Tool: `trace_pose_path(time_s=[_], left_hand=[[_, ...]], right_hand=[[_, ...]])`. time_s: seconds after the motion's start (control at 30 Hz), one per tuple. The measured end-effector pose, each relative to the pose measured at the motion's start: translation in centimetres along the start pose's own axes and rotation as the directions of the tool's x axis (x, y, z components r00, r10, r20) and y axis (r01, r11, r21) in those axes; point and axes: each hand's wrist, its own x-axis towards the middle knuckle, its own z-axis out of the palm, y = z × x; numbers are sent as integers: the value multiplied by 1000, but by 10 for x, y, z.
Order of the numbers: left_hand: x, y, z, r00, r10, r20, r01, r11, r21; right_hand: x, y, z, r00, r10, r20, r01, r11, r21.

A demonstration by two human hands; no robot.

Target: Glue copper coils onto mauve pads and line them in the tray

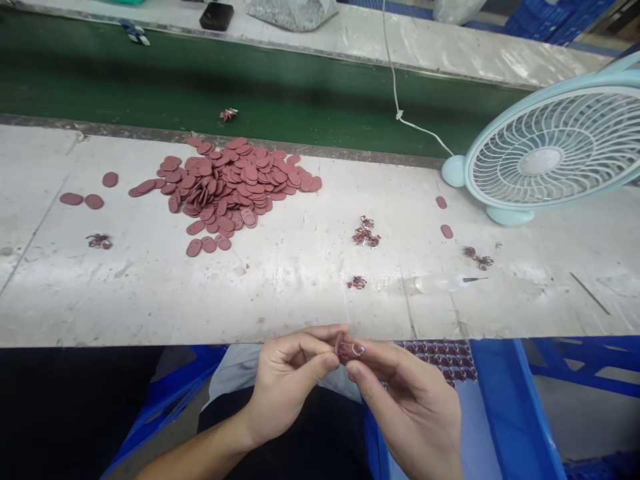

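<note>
Just in front of the table's near edge, my left hand (295,380) pinches a thin reddish-brown oval piece (339,343) between thumb and fingers. My right hand (407,393) meets it from the right, closed on a small dark red part with a shiny metal bit (357,349). The two parts touch each other. A large heap of reddish-brown ovals (240,177) lies on the white table (300,287). Small clusters of dark red parts with metal bits (367,235) sit nearer the middle, and another small cluster (357,283) lies closer to my hands.
A light blue fan (540,160) stands at the right, its white cable running back. A clear bottle with a dark thin tip (435,285) lies on the table. Below the edge, a blue tray (515,400) holds rows of dark red parts. A green recessed strip (150,87) runs behind.
</note>
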Motion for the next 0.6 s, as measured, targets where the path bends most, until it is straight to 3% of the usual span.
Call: trace_pose_path(time_s=[0.2, 0.6], left_hand=[[-3, -2, 1, 1000, 8, 7, -7, 1000, -27], [0, -7, 2, 996, 63, -61, -62, 998, 20]], right_hand=[[0, 4, 2, 992, 125, 36, -130, 971, 199], [-1, 12, 6, 988, 156, -4, -148, 941, 303]])
